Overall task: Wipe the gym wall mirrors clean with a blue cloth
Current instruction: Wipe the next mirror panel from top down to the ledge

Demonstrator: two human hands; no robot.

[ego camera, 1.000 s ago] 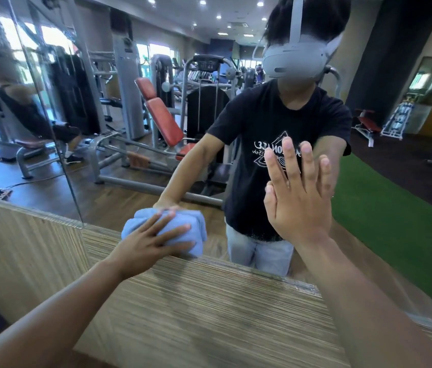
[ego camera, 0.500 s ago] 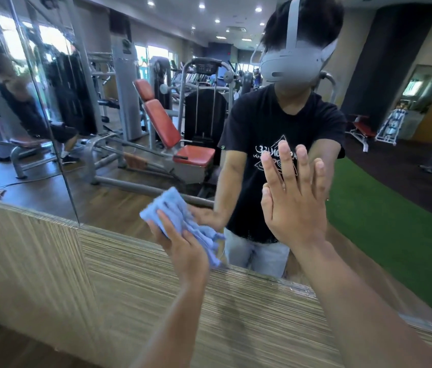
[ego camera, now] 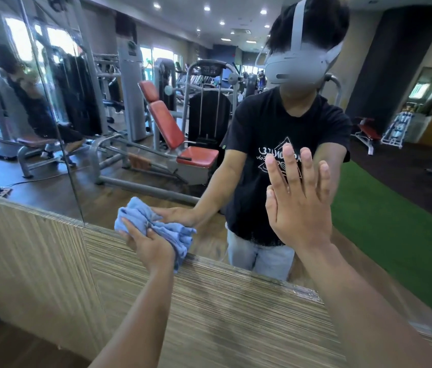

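A large wall mirror fills the upper view above a striped wood-pattern lower wall. My left hand grips a bunched blue cloth and holds it against the glass just above the mirror's bottom edge. My right hand lies flat on the mirror further right, fingers straight and pointing up. The mirror reflects me in a black T-shirt and a grey headset, with both arms reaching forward.
A vertical seam separates this mirror panel from another panel on the left. The reflection shows gym machines with red seats, a wooden floor and green turf on the right. Below left lies dark floor.
My left hand has gone from pressing flat on the cloth at the mirror's lower edge to gripping it, moving right and slightly up. The right hand has stayed flat on the glass.
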